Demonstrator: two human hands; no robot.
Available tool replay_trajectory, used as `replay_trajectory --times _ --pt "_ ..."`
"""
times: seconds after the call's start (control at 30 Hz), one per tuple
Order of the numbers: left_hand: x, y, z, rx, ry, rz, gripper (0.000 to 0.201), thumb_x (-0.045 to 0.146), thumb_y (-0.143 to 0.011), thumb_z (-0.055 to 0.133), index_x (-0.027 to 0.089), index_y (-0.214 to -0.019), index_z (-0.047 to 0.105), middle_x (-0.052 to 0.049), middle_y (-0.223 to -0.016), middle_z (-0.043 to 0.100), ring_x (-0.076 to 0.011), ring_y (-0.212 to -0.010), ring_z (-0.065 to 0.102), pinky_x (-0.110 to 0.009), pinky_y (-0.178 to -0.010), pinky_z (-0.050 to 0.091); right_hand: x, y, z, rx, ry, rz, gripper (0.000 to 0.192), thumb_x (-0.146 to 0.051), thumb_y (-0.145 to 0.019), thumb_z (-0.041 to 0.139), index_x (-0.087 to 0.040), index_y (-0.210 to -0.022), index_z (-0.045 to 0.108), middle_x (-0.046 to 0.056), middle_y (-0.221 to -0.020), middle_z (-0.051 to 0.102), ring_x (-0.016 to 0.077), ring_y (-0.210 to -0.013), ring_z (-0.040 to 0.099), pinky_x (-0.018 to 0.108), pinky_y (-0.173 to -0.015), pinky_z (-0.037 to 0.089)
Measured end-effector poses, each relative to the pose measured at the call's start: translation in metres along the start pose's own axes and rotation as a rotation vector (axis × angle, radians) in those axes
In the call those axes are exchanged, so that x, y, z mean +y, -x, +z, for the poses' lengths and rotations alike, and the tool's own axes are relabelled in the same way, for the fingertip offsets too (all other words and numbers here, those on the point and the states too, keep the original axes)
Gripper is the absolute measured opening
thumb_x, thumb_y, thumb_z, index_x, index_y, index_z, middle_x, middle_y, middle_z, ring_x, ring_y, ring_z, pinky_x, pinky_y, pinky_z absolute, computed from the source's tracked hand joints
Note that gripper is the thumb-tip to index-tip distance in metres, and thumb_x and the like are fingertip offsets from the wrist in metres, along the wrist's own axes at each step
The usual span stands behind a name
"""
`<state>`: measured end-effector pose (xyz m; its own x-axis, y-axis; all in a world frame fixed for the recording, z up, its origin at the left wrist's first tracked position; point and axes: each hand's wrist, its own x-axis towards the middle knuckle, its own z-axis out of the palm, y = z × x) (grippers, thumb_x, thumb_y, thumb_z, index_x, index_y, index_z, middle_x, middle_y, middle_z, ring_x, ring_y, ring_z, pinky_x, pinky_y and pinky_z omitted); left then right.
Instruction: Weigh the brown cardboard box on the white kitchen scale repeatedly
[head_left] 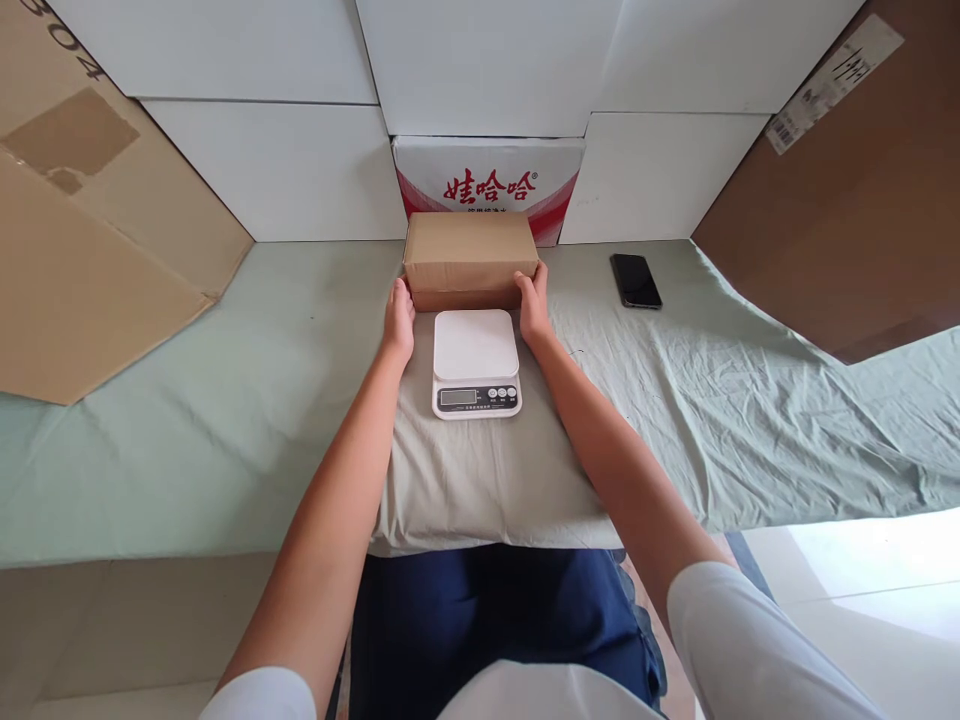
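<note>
A closed brown cardboard box (471, 240) sits on the cloth-covered table, in front of a white and red printed carton. My left hand (400, 318) presses against its left end, and my right hand (533, 300) grips its right end with the fingers on the front and side. The box is held between both hands. Directly in front of it, between my forearms, lies a white digital kitchen scale (476, 362). Nothing rests on the scale's platform, and its small display looks blank.
A black smartphone (636, 281) lies to the right on the green cloth (315, 400). Large cardboard panels stand at the left (112, 230) and right (847, 200). White boxes (277, 165) and the printed carton (487, 170) wall off the back. The table's front edge runs near my lap.
</note>
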<state>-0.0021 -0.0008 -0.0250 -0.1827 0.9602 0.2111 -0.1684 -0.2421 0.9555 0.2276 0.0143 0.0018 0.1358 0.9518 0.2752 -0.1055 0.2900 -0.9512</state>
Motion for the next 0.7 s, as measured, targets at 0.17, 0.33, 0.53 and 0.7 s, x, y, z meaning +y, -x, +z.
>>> replay_trajectory --times 0.17,0.33,0.53,0.7 --pt "0.01 -0.015 -0.042 0.098 -0.081 0.026 0.11 0.098 -0.08 0.027 0.028 -0.165 0.038 -0.005 -0.181 0.018 -0.0279 -0.169 0.006 -0.049 -0.14 0.01 0.004 -0.032 -0.031 0.187 -0.017 -0.025 0.085 -0.075 -0.078 0.05 -0.031 -0.15 0.034 0.006 -0.174 0.029 0.0239 -0.169 0.022 0.059 -0.137 0.024" --pt "0.015 -0.025 -0.088 0.046 -0.128 0.099 0.098 0.098 -0.082 0.01 0.047 -0.16 0.043 0.015 -0.179 0.019 -0.0224 -0.166 -0.01 -0.049 -0.141 0.001 -0.003 -0.054 -0.089 0.381 -0.048 0.011 0.082 -0.072 -0.084 0.039 -0.035 -0.156 0.024 0.003 -0.178 0.023 0.0161 -0.167 0.024 0.053 -0.14 0.019" --pt "0.01 -0.018 -0.08 0.119 -0.052 0.025 0.101 0.098 -0.082 0.021 0.04 -0.164 0.036 0.008 -0.181 0.014 -0.0251 -0.169 -0.005 -0.049 -0.141 0.0 -0.004 -0.049 -0.105 0.403 -0.08 0.029 0.078 -0.075 -0.087 0.039 -0.034 -0.152 0.026 0.003 -0.18 0.019 0.0199 -0.164 0.027 0.054 -0.14 0.016" --pt "0.016 -0.011 -0.058 0.125 -0.051 -0.012 0.104 0.092 -0.088 0.024 0.026 -0.168 0.029 -0.006 -0.183 0.008 -0.0248 -0.17 0.003 -0.047 -0.14 0.007 0.003 -0.05 -0.088 0.377 -0.073 0.037 0.079 -0.079 -0.08 0.043 -0.035 -0.146 0.038 0.001 -0.173 0.034 0.0195 -0.16 0.035 0.056 -0.139 0.018"
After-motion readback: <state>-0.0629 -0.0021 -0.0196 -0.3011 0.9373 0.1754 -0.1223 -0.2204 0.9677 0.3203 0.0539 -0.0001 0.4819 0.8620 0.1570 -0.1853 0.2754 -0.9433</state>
